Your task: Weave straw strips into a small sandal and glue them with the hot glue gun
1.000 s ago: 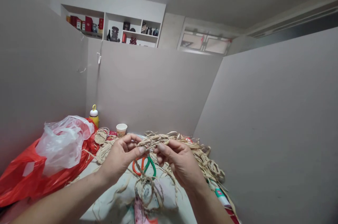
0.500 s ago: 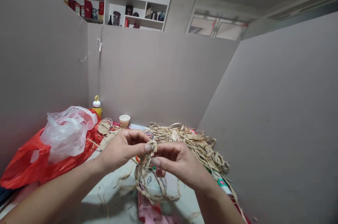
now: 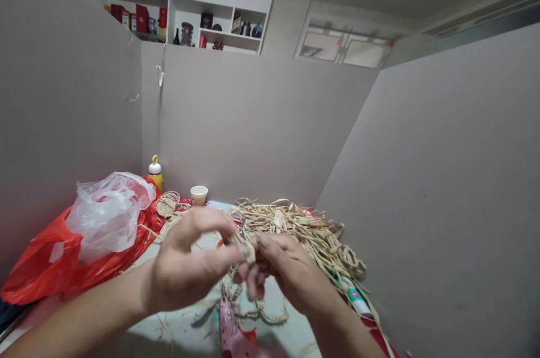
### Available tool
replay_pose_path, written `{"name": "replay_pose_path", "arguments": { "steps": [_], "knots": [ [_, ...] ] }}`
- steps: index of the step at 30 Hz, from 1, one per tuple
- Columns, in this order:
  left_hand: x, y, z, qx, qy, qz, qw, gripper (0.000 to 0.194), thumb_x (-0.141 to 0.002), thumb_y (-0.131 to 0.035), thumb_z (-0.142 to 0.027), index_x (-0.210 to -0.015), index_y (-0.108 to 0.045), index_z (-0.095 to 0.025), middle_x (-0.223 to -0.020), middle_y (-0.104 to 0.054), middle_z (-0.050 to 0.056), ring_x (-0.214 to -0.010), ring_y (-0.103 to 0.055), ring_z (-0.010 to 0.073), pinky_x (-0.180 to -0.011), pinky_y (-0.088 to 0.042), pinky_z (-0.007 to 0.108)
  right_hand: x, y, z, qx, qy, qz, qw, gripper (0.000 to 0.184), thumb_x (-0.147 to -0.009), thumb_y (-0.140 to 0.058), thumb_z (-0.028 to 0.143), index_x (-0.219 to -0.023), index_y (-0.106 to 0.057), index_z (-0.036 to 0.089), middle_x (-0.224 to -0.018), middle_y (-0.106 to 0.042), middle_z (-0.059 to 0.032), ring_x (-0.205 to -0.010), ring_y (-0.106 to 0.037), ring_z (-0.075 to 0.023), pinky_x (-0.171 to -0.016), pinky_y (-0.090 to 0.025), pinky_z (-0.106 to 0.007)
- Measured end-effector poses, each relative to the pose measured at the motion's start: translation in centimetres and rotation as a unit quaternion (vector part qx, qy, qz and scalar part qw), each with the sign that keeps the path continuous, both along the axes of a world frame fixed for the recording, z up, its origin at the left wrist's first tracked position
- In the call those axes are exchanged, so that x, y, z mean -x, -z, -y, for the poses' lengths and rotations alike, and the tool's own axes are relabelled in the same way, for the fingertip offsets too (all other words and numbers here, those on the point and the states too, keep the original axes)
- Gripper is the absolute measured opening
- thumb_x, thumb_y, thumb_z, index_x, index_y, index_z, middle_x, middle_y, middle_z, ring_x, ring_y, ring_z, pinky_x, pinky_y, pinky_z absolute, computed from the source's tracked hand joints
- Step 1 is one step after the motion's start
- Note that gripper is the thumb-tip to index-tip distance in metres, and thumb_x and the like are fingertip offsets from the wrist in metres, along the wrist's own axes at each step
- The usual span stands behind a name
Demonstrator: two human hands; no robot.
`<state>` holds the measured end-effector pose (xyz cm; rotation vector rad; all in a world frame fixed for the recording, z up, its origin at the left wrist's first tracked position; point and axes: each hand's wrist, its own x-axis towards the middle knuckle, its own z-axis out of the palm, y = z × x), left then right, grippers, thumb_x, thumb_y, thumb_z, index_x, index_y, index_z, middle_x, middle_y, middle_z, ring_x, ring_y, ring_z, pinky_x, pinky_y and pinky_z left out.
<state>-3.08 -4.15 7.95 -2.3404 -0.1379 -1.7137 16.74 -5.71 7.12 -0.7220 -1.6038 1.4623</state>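
Between my hands is a braided straw cord [image 3: 250,253], its upper end bent over. My left hand [image 3: 196,259] pinches that end between thumb and index finger, slightly blurred. Close on its right, my right hand [image 3: 289,268] has its fingers curled, with thumb and index finger closed at the cord; its grip point is partly hidden. The lower braid hangs in loops below the fingers, one loop showing near the table [image 3: 181,318]. Under my hands lies a pink glue gun [image 3: 228,324] with a red trigger.
A heap of dried straw strips [image 3: 295,223] lies behind my right hand, with a white-and-green tube [image 3: 358,300] beside it. At the left are red and white plastic bags [image 3: 101,214], a yellow bottle [image 3: 155,175], coiled straw pieces [image 3: 167,204] and a paper cup [image 3: 199,195]. Grey partitions [image 3: 236,122] surround the table.
My left hand has turned and come nearer the camera, bending the braid's end over. My right thumb has moved up beside it, and the hanging loops have dropped lower and shifted.
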Motion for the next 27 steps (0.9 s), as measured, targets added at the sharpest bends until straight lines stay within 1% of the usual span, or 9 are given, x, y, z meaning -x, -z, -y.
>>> {"name": "replay_pose_path", "arguments": {
  "steps": [3, 6, 9, 12, 15, 17, 21, 24, 27],
  "knots": [
    [-1.2, 0.7, 0.2, -0.127, -0.018, -0.069, 0.989, 0.015, -0.079, -0.068, -0.007, -0.09, -0.072, -0.017, -0.092, -0.069, 0.002, -0.097, -0.063, 0.0146, -0.104, -0.045, 0.032, 1.2, 0.7, -0.9, 0.037, 0.019, -0.064, 0.997, 0.049, -0.083, -0.064, 0.058, -0.065, -0.064, 0.013, -0.054, -0.054, 0.0025, -0.048, -0.049, -0.0077, -0.047, -0.04, -0.019],
    [-2.1, 1.3, 0.0, -0.118, -0.025, -0.114, 0.986, 0.02, -0.082, -0.06, -0.005, -0.093, -0.071, -0.018, -0.098, -0.073, 0.003, -0.106, -0.063, 0.0151, -0.114, -0.034, 0.034, 1.1, 0.8, -1.4, 0.077, 0.036, -0.119, 0.989, 0.035, -0.071, -0.083, 0.042, -0.064, -0.062, 0.014, -0.054, -0.05, 0.0063, -0.048, -0.041, -0.0053, -0.047, -0.035, -0.016],
    [-2.0, 1.7, -0.4, -0.043, -0.02, -0.088, 0.995, 0.034, -0.08, -0.058, -0.005, -0.111, -0.066, -0.016, -0.115, -0.069, 0.011, -0.115, -0.059, 0.0207, -0.113, -0.033, 0.041, 0.5, 0.4, -1.7, 0.067, 0.063, -0.172, 0.981, 0.026, -0.067, -0.086, 0.032, -0.064, -0.065, 0.016, -0.057, -0.058, 0.0048, -0.05, -0.046, -0.0065, -0.05, -0.038, -0.017],
    [-1.4, 1.7, -1.0, 0.153, 0.013, 0.043, 0.987, 0.039, -0.081, -0.062, -0.008, -0.119, -0.06, -0.019, -0.116, -0.066, 0.011, -0.111, -0.061, 0.0228, -0.099, -0.048, 0.04, 0.3, 0.0, -2.2, 0.027, 0.105, -0.173, 0.979, 0.019, -0.073, -0.082, 0.035, -0.081, -0.075, 0.019, -0.073, -0.071, -0.0014, -0.068, -0.06, -0.0123, -0.067, -0.047, -0.022],
    [-1.2, 1.3, -1.6, 0.41, 0.069, 0.124, 0.901, 0.011, -0.091, -0.057, -0.019, -0.098, -0.065, -0.02, -0.092, -0.069, 0.005, -0.086, -0.066, 0.0167, -0.079, -0.055, 0.03, 0.7, -0.1, -3.0, -0.006, 0.119, -0.149, 0.982, 0.023, -0.078, -0.077, 0.038, -0.094, -0.078, 0.021, -0.089, -0.075, -0.0049, -0.084, -0.064, -0.0168, -0.086, -0.047, -0.029],
    [-1.3, 0.9, -1.9, 0.517, 0.119, 0.114, 0.84, 0.015, -0.093, -0.056, -0.027, -0.086, -0.066, -0.017, -0.081, -0.068, 0.003, -0.075, -0.065, 0.0137, -0.072, -0.054, 0.027, 1.0, 0.2, -3.4, -0.019, 0.113, -0.134, 0.984, 0.021, -0.079, -0.076, 0.036, -0.096, -0.078, 0.023, -0.093, -0.075, -0.0046, -0.087, -0.064, -0.0174, -0.092, -0.044, -0.032],
    [-2.0, 0.9, -2.4, 0.61, 0.2, 0.086, 0.762, 0.016, -0.078, -0.074, -0.025, -0.087, -0.064, -0.016, -0.085, -0.069, 0.002, -0.08, -0.064, 0.0132, -0.075, -0.052, 0.026, 1.2, 1.3, -3.7, -0.025, 0.12, -0.106, 0.987, 0.016, -0.08, -0.075, 0.036, -0.09, -0.078, 0.024, -0.088, -0.075, -0.0027, -0.084, -0.063, -0.0179, -0.09, -0.044, -0.033],
    [-2.4, 1.4, -2.6, 0.642, 0.223, 0.077, 0.73, 0.022, -0.075, -0.077, -0.02, -0.089, -0.061, -0.017, -0.087, -0.069, 0.001, -0.082, -0.064, 0.0127, -0.077, -0.051, 0.027, 1.3, 2.1, -3.6, -0.036, 0.14, -0.095, 0.985, 0.017, -0.081, -0.074, 0.037, -0.089, -0.078, 0.023, -0.083, -0.073, -0.0015, -0.08, -0.06, -0.0174, -0.084, -0.045, -0.033],
    [-2.5, 1.7, -2.9, 0.665, 0.243, 0.081, 0.702, 0.024, -0.074, -0.077, -0.017, -0.089, -0.058, -0.018, -0.083, -0.068, -0.001, -0.078, -0.062, 0.0099, -0.074, -0.049, 0.024, 1.0, 1.9, -3.3, -0.067, 0.149, -0.063, 0.985, 0.02, -0.085, -0.07, 0.041, -0.09, -0.076, 0.022, -0.081, -0.07, -0.0008, -0.079, -0.059, -0.0161, -0.081, -0.045, -0.031]
  ]
}}
